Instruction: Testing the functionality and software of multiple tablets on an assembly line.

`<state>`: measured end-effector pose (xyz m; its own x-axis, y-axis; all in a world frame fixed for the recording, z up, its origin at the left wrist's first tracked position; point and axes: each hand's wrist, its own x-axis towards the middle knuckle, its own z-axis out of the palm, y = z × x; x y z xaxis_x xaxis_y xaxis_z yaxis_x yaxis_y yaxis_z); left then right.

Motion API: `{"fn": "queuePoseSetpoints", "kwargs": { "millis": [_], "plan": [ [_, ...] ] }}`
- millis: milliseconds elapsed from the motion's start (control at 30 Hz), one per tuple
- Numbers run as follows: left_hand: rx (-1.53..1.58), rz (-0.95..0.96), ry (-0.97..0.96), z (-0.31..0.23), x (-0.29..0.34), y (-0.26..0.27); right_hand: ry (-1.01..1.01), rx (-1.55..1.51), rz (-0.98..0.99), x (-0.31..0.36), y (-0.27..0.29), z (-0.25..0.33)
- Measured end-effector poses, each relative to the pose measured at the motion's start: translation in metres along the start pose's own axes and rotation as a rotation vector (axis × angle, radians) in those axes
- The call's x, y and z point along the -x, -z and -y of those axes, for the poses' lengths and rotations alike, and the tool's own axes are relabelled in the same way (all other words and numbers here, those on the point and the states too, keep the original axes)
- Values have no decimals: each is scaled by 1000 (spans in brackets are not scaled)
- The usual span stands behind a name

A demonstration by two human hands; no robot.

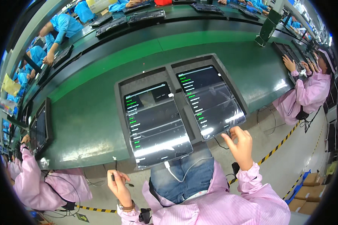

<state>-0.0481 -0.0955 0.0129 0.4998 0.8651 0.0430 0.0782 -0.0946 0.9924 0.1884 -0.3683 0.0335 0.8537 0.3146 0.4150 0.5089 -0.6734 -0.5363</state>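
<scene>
Two tablets with dark, lit screens lie side by side in a grey two-slot tray at the table's edge before me. A white cable [169, 168] is plugged into the lower edge of the left tablet [157, 127]. My right hand [241, 148] is at the lower right corner of the right tablet [210, 103]; thumb and forefinger pinch a small plug at its edge, from which a black cable [221, 145] hangs. My left hand [120, 190], below the tray's left corner, is closed on a black cable [113, 177]. Its fingers partly hide that cable.
The grey tray [120, 108] rests on a green table [82, 123]. Co-workers in pink sit left and right, each beside another tray [41, 125]. Beyond, people in blue handle devices [146, 15] along a dark line. A green post [268, 28] stands far right; cardboard boxes [308, 191] lie lower right.
</scene>
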Motion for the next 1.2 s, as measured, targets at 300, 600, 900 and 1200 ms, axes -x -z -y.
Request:
{"fn": "queuePoseSetpoints", "kwargs": {
  "millis": [300,600,900,1200],
  "plan": [
    [23,104,-29,9,9,-20,-225,-292,75,15,-22,-10],
    [41,96,12,7,22,-15,-633,-1552,879,70,-77,81],
    [-89,194,56,18,38,-7,-1029,-1951,1145,70,-91,94],
    [-177,296,-12,-7,50,-27,-772,-1680,1057,80,-67,123]
  ]
}}
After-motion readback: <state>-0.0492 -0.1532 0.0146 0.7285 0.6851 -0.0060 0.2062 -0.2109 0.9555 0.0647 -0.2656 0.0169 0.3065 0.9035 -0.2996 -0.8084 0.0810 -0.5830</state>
